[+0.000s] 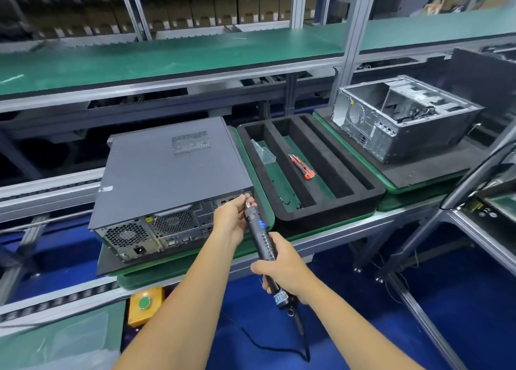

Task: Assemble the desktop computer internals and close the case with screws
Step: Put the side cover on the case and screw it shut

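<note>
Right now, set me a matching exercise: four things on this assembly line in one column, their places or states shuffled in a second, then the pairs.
1. orange utility knife
2. black electric screwdriver
3. closed grey computer case
4. open silver computer chassis

A. lying on a green pallet, lid on
B. far right, side panel off
C. in a slot of the black foam tray
D. held by both hands, tip at the case's rear corner

Pairs: 1-C, 2-D, 3-A, 4-B

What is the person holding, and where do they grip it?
An electric screwdriver: right hand grips its handle, left hand pinches its tip at the closed case's rear corner.
</note>
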### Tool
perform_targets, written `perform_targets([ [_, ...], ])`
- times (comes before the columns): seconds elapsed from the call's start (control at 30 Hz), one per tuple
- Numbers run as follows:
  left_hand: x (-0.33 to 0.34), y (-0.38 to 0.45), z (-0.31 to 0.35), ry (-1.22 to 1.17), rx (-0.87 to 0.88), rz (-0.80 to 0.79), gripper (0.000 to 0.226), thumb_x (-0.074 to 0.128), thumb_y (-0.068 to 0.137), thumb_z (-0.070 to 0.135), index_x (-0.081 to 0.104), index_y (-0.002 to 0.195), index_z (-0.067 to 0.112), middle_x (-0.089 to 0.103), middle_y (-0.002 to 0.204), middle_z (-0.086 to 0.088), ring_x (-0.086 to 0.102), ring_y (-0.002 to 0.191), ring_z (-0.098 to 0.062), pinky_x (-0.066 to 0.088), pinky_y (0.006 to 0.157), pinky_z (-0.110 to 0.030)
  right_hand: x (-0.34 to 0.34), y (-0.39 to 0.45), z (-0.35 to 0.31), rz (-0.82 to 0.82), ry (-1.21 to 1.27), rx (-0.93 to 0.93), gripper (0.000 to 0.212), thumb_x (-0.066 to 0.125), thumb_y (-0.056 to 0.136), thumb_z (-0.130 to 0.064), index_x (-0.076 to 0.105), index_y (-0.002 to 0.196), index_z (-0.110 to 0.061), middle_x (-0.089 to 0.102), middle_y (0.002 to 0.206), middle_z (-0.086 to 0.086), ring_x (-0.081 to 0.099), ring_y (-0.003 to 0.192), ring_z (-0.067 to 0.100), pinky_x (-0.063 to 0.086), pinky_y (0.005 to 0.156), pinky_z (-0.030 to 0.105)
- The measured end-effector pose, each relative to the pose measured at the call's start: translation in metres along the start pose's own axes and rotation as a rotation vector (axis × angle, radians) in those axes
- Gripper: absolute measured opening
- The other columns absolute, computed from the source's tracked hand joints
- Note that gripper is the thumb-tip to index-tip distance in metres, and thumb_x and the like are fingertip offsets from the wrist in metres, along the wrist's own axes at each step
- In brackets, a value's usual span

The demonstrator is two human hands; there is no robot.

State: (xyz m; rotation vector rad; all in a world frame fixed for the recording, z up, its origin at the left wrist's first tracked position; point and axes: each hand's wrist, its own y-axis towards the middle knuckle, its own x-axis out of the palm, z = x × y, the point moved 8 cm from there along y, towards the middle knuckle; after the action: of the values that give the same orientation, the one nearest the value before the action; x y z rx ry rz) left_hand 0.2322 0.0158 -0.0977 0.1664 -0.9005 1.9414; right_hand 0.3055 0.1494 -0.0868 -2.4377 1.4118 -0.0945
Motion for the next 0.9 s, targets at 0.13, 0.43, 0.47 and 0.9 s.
perform_targets([
  [0.13,-0.0015,0.0030,0.0024,-0.018,0.004,-0.031,0.014,0.059,0.093,0.012,0.068,0.087,0.003,0.072,0.073,-0.004,0.068,0.061,-0.014,0.054,0.060,-0.028,0.0023,0.0055,-0.0017,-0.007,0.004,0.001,0.040,0.069,0.078,-0.013,0.048,0.111,-0.023,0.054,0.081,0.010,0.057,0.052,0.020,0.050,0.049,0.030],
  [0.43,0.0020,0.0011,0.0003,0.029,0.018,-0.054,0.014,0.060,0.093,0.016,0.070,0.091,0.007,0.072,0.076,-0.002,0.065,0.070,-0.015,0.054,0.068,-0.031,0.0012,0.0066,-0.0005,-0.003,0.026,-0.019,0.039,0.068,0.078,-0.013,0.049,0.110,-0.027,0.056,0.083,0.010,0.059,0.053,0.019,0.051,0.050,0.030],
  [0.47,0.0024,0.0007,0.0002,0.035,0.018,-0.050,0.014,0.060,0.093,0.016,0.070,0.092,0.007,0.072,0.077,-0.001,0.065,0.071,-0.016,0.054,0.070,-0.032,0.0011,0.0063,-0.0003,-0.003,0.026,-0.019,0.039,0.068,0.079,-0.013,0.049,0.110,-0.027,0.056,0.082,0.010,0.059,0.053,0.018,0.051,0.050,0.030],
  [0.9,0.0026,-0.0003,0.0014,0.011,0.022,-0.025,0.014,0.059,0.094,0.017,0.069,0.090,0.009,0.072,0.076,-0.001,0.064,0.074,-0.016,0.052,0.071,-0.032,-0.0002,0.0069,-0.0034,0.004,0.011,-0.026,0.039,0.069,0.080,-0.013,0.049,0.111,-0.026,0.056,0.084,0.013,0.059,0.054,0.020,0.053,0.052,0.032],
])
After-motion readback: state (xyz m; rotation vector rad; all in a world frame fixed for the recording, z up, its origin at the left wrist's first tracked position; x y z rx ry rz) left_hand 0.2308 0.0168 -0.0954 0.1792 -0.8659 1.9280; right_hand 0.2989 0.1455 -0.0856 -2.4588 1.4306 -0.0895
